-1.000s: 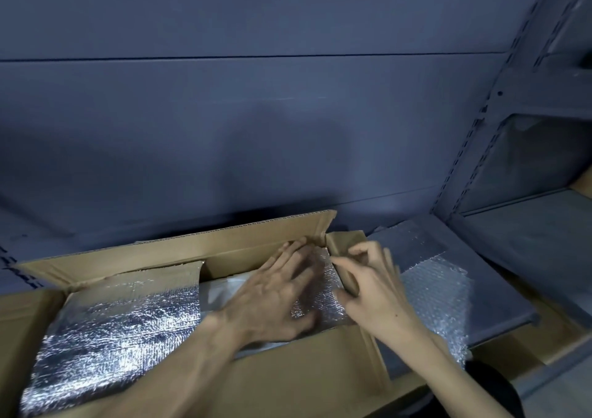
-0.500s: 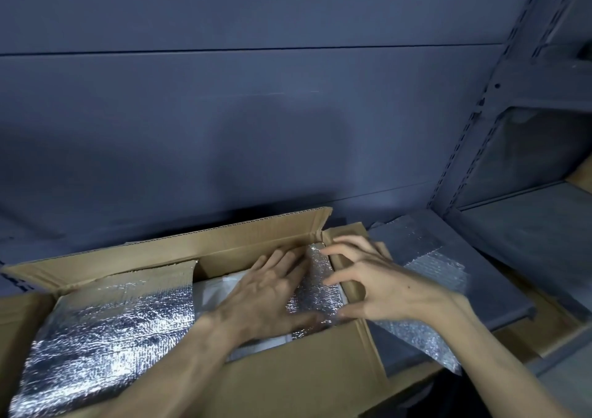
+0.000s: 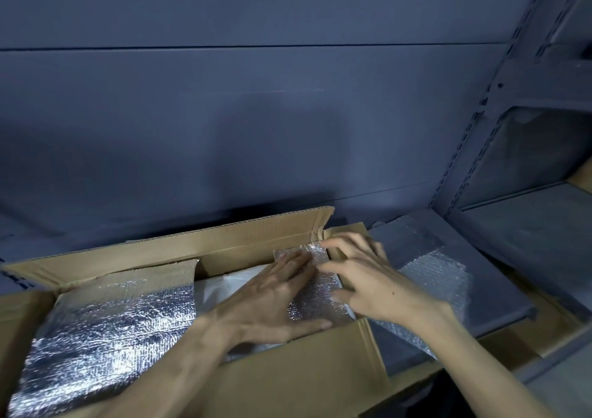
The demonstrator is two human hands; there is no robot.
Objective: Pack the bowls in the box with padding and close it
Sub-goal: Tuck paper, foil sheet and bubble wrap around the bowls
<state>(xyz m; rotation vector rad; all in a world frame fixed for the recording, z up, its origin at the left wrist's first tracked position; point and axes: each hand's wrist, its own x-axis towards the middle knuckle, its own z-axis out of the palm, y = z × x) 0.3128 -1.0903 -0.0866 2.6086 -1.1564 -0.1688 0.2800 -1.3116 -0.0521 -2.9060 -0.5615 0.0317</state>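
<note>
Both hands, left hand [image 3: 272, 302] and right hand [image 3: 374, 286], press foil padding [image 3: 315, 302] inside box [image 3: 224, 244].

Grey panelled wall [image 3: 256, 129] fills background. Grey metal shelving unit [image 3: 528, 167] at right, slotted upright [image 3: 464, 135]. Loose grey shelf board [image 3: 499, 276] lies tilted beneath it.

Open cardboard box [image 3: 288, 382], silver foil padding [image 3: 105, 328] inside

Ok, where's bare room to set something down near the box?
Bare grey shelf lies right of the bubble wrap. The cardboard box is crowded: left hand and right hand press foil padding at its right end; more foil covers its left.
</note>
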